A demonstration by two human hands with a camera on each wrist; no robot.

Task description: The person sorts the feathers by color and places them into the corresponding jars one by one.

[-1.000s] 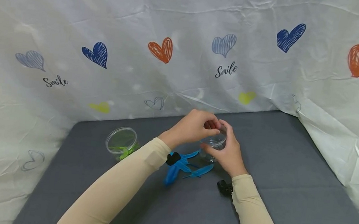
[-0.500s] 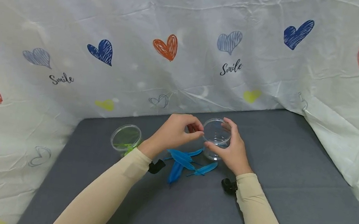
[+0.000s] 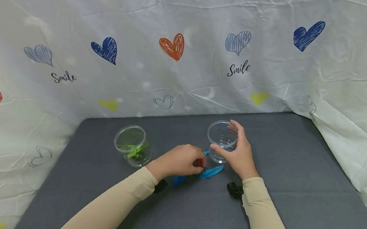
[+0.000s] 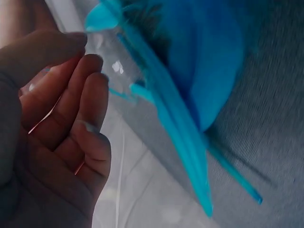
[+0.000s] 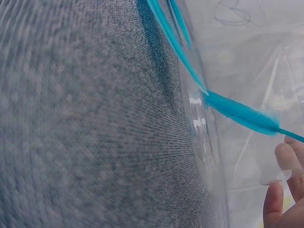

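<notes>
My right hand point(image 3: 242, 151) grips a clear jar point(image 3: 216, 156) by its side, thumb at the front and fingers behind. Blue shows inside this jar low on its right side; in the right wrist view a blue feather point(image 5: 242, 114) stands by the jar wall near the fingertips. Just left of the jar, my left hand point(image 3: 181, 161) hovers low over the blue feathers, fingers loosely bent. Nothing is seen between its thumb and fingers in the left wrist view, where blue feathers point(image 4: 175, 128) lie close beside it. One feather point(image 3: 212, 171) pokes out to the right of the left fingertips.
A second clear jar point(image 3: 131, 126) with bright green leaf-like pieces point(image 3: 135, 151) stands on the grey tablecloth point(image 3: 93, 191) to the left. A white curtain point(image 3: 134, 67) printed with hearts hangs behind the table and at its sides.
My left hand moved from the right jar's mouth leftward and then down to the blue feathers. My right hand and its jar stay nearly in place.
</notes>
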